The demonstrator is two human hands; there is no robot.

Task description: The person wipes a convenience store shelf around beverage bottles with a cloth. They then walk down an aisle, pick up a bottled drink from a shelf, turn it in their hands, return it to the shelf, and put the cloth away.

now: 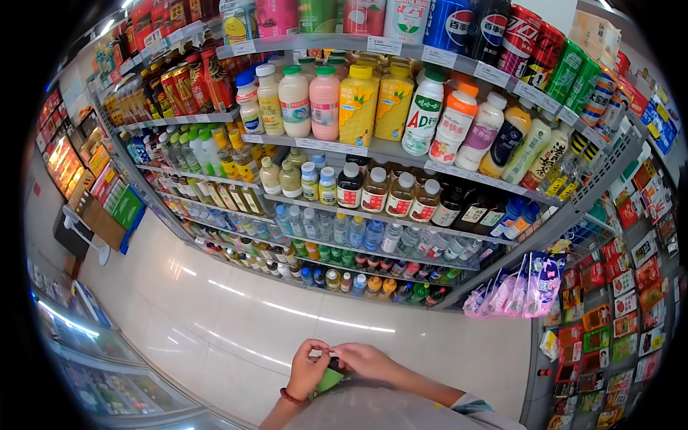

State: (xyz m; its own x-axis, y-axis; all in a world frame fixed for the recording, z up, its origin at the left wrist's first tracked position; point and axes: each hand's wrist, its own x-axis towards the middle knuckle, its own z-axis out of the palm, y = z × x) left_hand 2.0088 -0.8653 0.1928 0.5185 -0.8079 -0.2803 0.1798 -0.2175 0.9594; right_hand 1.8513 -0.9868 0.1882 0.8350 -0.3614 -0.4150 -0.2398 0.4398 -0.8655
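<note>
My left hand (308, 367), with a dark red bracelet on its wrist, is raised in front of my grey shirt. My right hand (364, 360) meets it there, fingertips touching fingertips. Both hands are closed in a pinch, and whatever lies between the fingertips is too small to make out. Just under the fingers is a green item with a dark upper part (328, 381), partly covered by the hands; its kind cannot be told.
Ahead stands a shelf unit with bottled drinks (294, 100) and cans in several rows. Purple bags (541, 285) hang at its right end, beside a rack of snack packets (623, 304). A glass-fronted cooler (107, 380) is at lower left. Shiny tiled floor (215, 308) lies between.
</note>
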